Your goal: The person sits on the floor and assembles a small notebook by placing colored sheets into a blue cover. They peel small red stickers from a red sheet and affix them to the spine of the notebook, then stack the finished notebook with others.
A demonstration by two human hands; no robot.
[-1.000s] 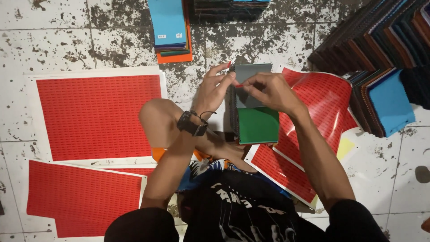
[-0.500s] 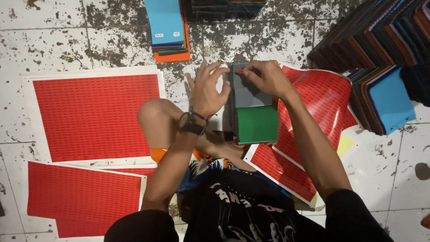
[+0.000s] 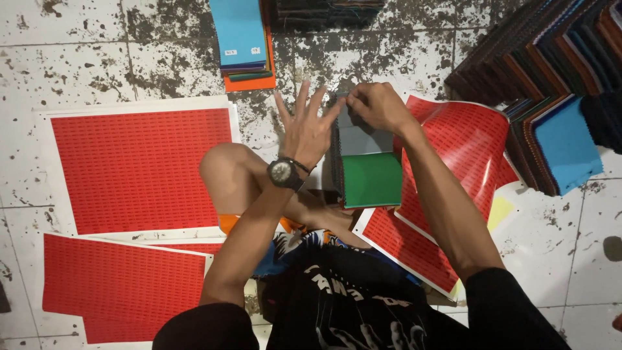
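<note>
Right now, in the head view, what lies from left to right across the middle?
Big red sheet → left hand → stack with grey and green swatches → right hand → curled red sheet → blue swatch.

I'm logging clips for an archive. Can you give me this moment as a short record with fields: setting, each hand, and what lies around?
setting: person seated on a speckled tiled floor, seen from above
left hand: open, fingers spread, beside the swatch stack, wristwatch on the wrist
right hand: pinching the top edge of the swatch stack, grey and green pieces on top
left of person: red sheets
right of person: curled red sheet, rows of dark swatch books, blue swatch
ahead: blue-topped pile
</note>
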